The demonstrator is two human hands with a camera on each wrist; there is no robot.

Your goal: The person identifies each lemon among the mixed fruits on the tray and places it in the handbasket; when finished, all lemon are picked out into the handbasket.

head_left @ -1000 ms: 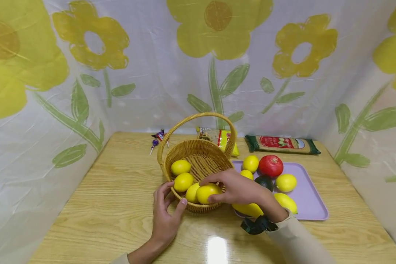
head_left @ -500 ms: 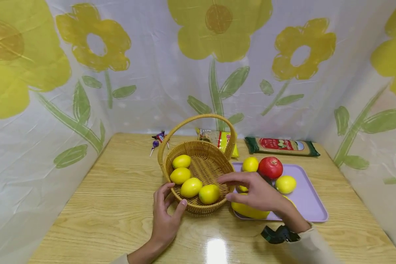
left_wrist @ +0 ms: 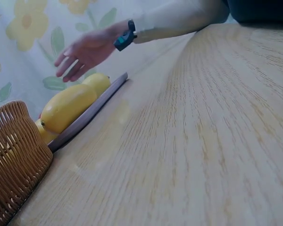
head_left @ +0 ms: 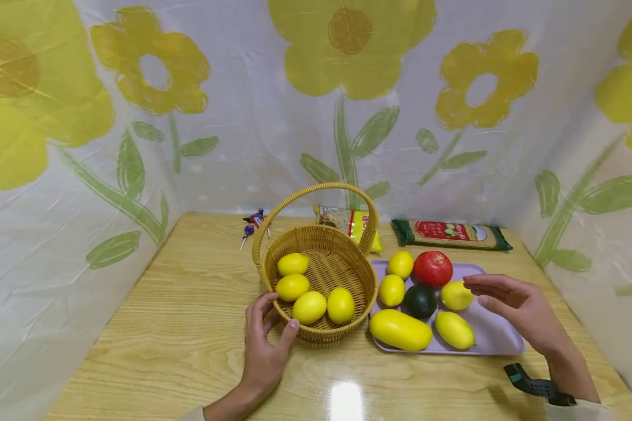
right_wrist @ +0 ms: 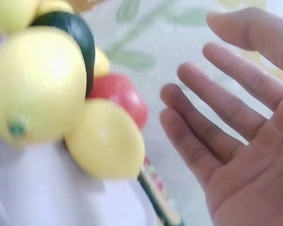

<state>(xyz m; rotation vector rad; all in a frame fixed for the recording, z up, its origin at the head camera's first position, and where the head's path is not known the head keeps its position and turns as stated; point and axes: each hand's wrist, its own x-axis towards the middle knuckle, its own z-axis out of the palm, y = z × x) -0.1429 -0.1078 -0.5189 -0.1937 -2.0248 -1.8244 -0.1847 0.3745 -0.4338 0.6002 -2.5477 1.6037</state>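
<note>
A wicker basket point(head_left: 323, 336) with a tall handle stands mid-table with several lemons point(head_left: 309, 307) inside. My left hand point(head_left: 265, 345) holds its near-left rim, with thumb and index fingertip on the edge; the left wrist view shows no fingers. My right hand point(head_left: 526, 310) hovers above the right side of a lilac tray point(head_left: 497, 333), holding nothing, its fingers extended beside a lemon point(head_left: 456, 295). Also on the tray are a red pomegranate point(head_left: 433, 268), a dark avocado point(head_left: 420, 300), a long yellow fruit point(head_left: 400, 330), a pointed yellow fruit point(head_left: 455, 330) and two lemons point(head_left: 392, 290) near the basket.
Behind the basket lies a yellow-and-clear food packet point(head_left: 365, 230), with a green-and-red package point(head_left: 451, 234) to its right. Two wrapped lollipops point(head_left: 248, 231) lie at the back left. Flower-printed curtains point(head_left: 273, 158) enclose the wooden table point(head_left: 179, 327).
My right hand let go of a lemon in the basket, then moved right over the tray's far side. The lemons in the basket shifted and rolled apart. My left hand stayed at the rim.
</note>
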